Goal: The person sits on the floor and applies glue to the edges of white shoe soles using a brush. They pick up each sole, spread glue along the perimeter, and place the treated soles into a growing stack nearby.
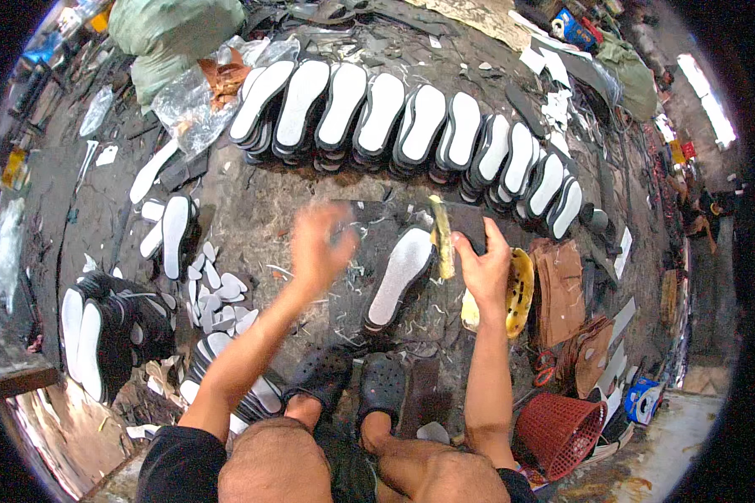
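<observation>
One shoe sole (400, 277) with a pale top and dark edge lies on a dark mat in front of me. My left hand (321, 247) is over the ground to its left, smeared by motion, with nothing visible in it. To the sole's right is my right hand (485, 267), thumb and fingers apart. Its thumb is right beside a narrow yellow-coated strip (441, 239); whether they touch is unclear. Partly hidden by that hand and wrist is a yellow, sole-shaped piece (520, 293) with dark marks along it.
Stacked white-topped soles (383, 113) curve across the far side. More soles (92, 339) and small grey-white pieces (218, 293) lie left. Brown sheets (559, 281), red-handled scissors (545, 367) and a red basket (560, 432) are right. Plastic bags (176, 42) lie far left.
</observation>
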Demonstrator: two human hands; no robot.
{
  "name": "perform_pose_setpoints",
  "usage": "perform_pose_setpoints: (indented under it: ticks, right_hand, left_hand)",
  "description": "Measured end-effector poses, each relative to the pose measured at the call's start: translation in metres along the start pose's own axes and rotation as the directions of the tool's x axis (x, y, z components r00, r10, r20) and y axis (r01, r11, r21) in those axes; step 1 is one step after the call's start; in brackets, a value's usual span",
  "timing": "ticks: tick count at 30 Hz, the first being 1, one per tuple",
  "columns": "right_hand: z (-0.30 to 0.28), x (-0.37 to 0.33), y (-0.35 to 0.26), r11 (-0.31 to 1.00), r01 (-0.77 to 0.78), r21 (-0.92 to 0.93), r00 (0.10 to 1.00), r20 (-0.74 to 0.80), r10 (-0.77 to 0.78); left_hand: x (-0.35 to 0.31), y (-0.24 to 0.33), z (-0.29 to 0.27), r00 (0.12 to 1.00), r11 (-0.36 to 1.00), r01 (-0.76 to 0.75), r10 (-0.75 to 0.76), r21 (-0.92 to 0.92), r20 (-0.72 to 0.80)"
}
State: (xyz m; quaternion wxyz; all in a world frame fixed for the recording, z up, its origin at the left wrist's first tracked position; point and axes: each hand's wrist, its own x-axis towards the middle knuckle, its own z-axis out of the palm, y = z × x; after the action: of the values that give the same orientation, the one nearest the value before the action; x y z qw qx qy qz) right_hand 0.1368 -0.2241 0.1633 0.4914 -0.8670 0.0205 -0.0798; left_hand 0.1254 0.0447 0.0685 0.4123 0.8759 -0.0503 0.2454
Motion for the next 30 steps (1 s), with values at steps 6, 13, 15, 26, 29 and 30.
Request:
perform_pose_setpoints:
  ticks: [6,13,15,26,29,30]
  right_hand:
    - [0.038,0.013,0.073,0.944,-0.015,-0.330,0.999,0.033,0.027]
    - [0.081,0.026,0.057,0.697,0.474,-0.538,0.833,0.530,-0.159]
    - [0.107,0.011,0.038,0.697,0.650,-0.303,0.642,0.710,-0.290]
    - [0.017,-0.020,0.111,0.936,0.192,-0.294,0.946,0.308,-0.098]
    - [0.039,-0.089,0.090,0.922,0.162,-0.351,0.933,0.358,-0.028]
    - [0.044,-0.100,0.078,0.925,0.183,-0.334,0.921,0.388,-0.042]
  left_hand:
    - [-0.144,0.050,0.031,0.866,0.999,-0.029,0.038,-0.026,0.498]
    - [-0.151,0.041,0.040,0.865,0.991,-0.127,0.132,-0.043,0.484]
    - [-0.152,0.038,0.033,0.855,0.995,-0.091,0.094,-0.030,0.510]
    - [-0.152,0.044,0.038,0.862,0.995,-0.094,0.092,-0.021,0.499]
    - [-0.149,0.044,0.033,0.865,0.996,-0.094,0.082,-0.001,0.495]
    - [-0.145,0.041,0.034,0.872,0.995,-0.101,0.095,-0.013,0.480]
